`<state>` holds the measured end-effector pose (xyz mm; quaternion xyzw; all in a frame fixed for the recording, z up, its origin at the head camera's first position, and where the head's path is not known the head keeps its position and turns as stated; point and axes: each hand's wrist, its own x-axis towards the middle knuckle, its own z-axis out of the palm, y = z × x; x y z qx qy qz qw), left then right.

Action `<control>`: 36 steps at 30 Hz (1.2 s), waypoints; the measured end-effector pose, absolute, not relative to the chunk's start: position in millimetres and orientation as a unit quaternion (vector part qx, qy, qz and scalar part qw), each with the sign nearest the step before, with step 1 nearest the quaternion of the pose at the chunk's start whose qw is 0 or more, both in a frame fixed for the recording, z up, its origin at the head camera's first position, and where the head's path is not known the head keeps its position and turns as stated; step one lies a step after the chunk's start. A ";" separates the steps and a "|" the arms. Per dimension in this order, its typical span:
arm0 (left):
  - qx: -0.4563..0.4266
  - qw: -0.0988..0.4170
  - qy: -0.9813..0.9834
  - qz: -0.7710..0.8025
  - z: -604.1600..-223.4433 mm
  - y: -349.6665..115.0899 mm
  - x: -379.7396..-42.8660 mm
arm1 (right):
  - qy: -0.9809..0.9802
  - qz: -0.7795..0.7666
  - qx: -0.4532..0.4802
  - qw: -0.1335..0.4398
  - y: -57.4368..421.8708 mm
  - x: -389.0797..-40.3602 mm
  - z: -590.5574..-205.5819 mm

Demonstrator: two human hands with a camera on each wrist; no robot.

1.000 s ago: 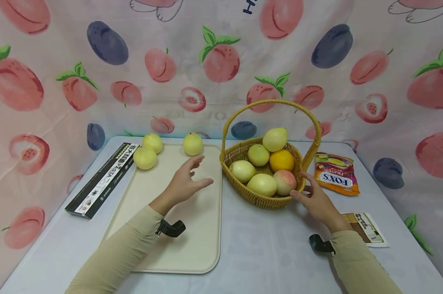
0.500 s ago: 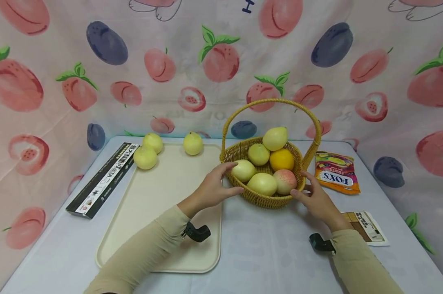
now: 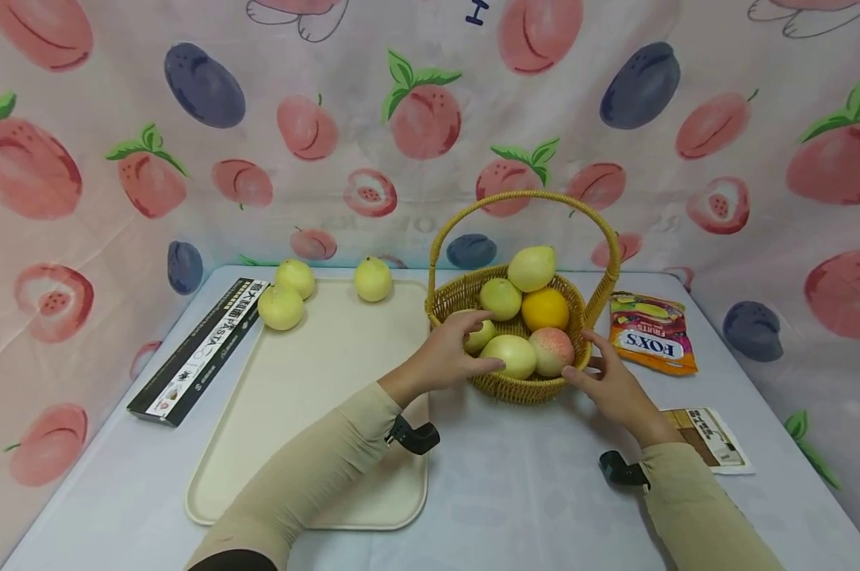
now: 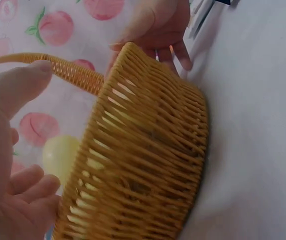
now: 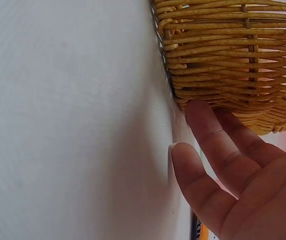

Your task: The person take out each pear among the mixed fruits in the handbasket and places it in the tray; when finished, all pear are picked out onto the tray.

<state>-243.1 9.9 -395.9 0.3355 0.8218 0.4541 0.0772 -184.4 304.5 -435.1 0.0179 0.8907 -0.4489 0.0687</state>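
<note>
A yellow wicker basket (image 3: 523, 390) with a tall arched handle holds several pale yellow-green fruits, an orange (image 3: 547, 308) and a pink peach (image 3: 552, 350). My left hand (image 3: 450, 350) reaches over the left rim, thumb and fingers spread about a pale green fruit (image 3: 481, 336) that it partly hides. Its thumb overlaps a larger pale fruit (image 3: 510, 356) at the front in the head view. At the basket's right end my right hand (image 3: 619, 390) holds the rim, thumb in front; the right wrist view shows its fingers (image 5: 223, 145) low against the outer weave.
Left of the basket lies a beige tray (image 3: 316, 444), with several yellow-green fruits (image 3: 373, 279) at its far end. A black pasta box (image 3: 197, 353) flanks the tray. An orange candy bag (image 3: 653, 333) and a brown-and-white packet (image 3: 712, 440) lie to the right.
My left hand has moved right from over the tray to the basket's left side and in among the fruits. My right hand stays at the basket's right rim.
</note>
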 end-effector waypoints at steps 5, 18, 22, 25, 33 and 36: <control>0.351 0.098 0.822 0.438 -392.4 22.1 -248.1 | 0.890 -0.451 0.018 0.071 303.8 -184.2 -434.0; 0.353 0.111 0.852 0.371 -392.9 42.5 -259.9 | 0.889 -0.451 0.023 0.075 302.5 -183.2 -432.6; 0.355 0.118 0.854 0.361 -391.9 45.6 -261.5 | 0.889 -0.451 0.022 0.075 302.6 -183.2 -432.2; 0.356 0.124 0.857 0.352 -391.2 47.0 -263.0 | 0.889 -0.450 0.021 0.075 302.5 -183.7 -432.4; 0.359 0.144 0.858 0.337 -389.3 51.6 -265.8 | 0.888 -0.454 0.012 0.069 303.0 -183.5 -434.2; 0.361 0.150 0.858 0.333 -390.2 53.7 -267.0 | 0.888 -0.455 0.013 0.069 302.8 -183.1 -434.1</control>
